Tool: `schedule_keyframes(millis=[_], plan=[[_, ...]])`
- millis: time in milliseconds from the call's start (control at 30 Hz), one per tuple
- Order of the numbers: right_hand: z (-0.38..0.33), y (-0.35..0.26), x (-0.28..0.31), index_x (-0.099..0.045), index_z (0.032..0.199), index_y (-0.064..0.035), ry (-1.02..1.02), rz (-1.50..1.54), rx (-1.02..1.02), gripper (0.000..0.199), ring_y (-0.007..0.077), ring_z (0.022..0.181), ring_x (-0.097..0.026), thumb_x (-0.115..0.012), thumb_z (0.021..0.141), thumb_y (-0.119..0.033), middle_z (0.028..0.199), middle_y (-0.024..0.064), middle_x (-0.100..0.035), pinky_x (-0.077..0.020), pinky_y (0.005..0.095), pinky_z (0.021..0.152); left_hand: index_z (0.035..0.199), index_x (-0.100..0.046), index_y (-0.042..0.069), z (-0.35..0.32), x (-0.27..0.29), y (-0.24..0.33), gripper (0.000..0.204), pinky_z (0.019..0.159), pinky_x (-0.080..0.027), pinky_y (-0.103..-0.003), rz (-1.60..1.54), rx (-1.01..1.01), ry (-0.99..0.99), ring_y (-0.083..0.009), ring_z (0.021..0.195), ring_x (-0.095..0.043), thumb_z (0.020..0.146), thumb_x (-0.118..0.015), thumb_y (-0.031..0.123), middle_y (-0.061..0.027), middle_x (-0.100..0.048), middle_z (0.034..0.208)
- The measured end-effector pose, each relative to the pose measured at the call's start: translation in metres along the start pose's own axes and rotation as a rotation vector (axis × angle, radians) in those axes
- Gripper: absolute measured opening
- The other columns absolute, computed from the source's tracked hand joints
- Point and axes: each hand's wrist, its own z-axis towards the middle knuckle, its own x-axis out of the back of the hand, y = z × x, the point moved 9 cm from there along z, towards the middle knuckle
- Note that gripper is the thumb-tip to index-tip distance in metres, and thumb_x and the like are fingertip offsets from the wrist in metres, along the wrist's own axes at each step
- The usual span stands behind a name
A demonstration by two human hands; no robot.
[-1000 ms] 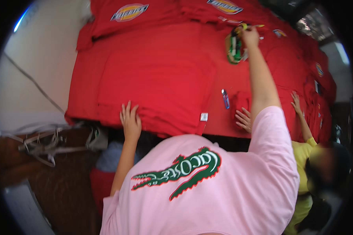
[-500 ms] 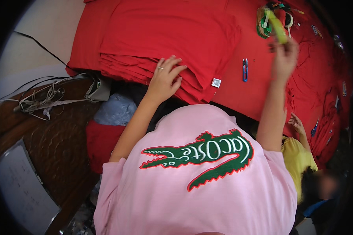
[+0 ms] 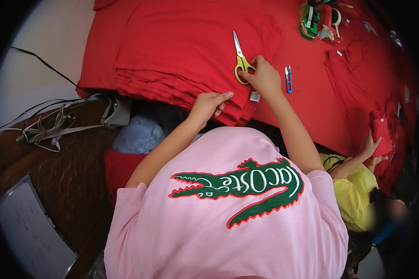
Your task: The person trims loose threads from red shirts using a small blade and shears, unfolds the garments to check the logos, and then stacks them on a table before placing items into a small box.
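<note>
A pair of scissors (image 3: pixel 240 61) with yellow-green handles is in my right hand (image 3: pixel 266 80), its blades pointing away over the red cloth. My right fingers are closed on the handle loops. At the near edge of the stacked red cloth (image 3: pixel 186 51), my left hand (image 3: pixel 210 106) is closed, thumb on top and fingers curled, and it appears to pinch the cloth's edge. Close to my right wrist, a small white label (image 3: pixel 254 96) sticks out from the cloth. Blue-handled thread snips (image 3: pixel 288 80) lie on the table to the right.
A green container (image 3: pixel 308 24) and a tape roll (image 3: pixel 336 16) stand at the far right. Another person in a yellow shirt (image 3: pixel 351 197) handles red cloth on the right. Tangled cables (image 3: pixel 49 125) lie on brown wood at left. A blue plastic bag (image 3: pixel 138 135) sits below the table edge.
My right hand has brought the scissors from the far right to above the red stack. My left hand, flat on the stack before, has moved nearer and closed at its edge.
</note>
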Motion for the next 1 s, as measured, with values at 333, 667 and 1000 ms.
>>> schedule_keyframes(millis=[333,667,1000], plan=[[-0.044,0.021,0.001,-0.072,0.128,-0.0034,-0.345,0.918,-0.41,0.039,0.0096,0.068,-0.06,-0.074,0.089,-0.008,0.084,0.0012,-0.066,-0.0497,0.0259,0.063,0.105,-0.054,0.011,0.03,0.093,0.047,0.013,0.082,-0.053,-0.031,-0.533,-0.337,0.152,-0.0131,0.09,-0.067,0.099,-0.066,0.013,-0.0029,-0.065,0.097],[-0.098,0.021,0.024,-0.066,0.131,0.0001,-0.043,0.564,-0.295,0.034,0.0216,0.093,-0.062,-0.065,0.098,-0.006,0.101,0.0122,-0.06,-0.0508,0.0315,0.085,0.142,-0.051,0.001,0.01,0.079,0.06,0.053,0.097,-0.053,-0.029,-0.182,-0.653,0.184,-0.0145,0.11,-0.063,0.092,-0.064,-0.011,-0.0088,-0.058,0.123],[-0.087,0.026,0.008,-0.07,0.114,-0.002,-0.011,-0.11,-0.093,0.027,0.033,0.094,-0.07,-0.071,0.092,-0.017,0.1,0.0143,-0.072,-0.0557,0.0394,0.078,0.131,-0.066,-0.002,0.0,0.061,0.083,0.043,0.088,-0.055,-0.022,-0.098,-0.712,0.158,-0.0085,0.097,-0.06,0.089,-0.071,-0.01,-0.0039,-0.051,0.123]])
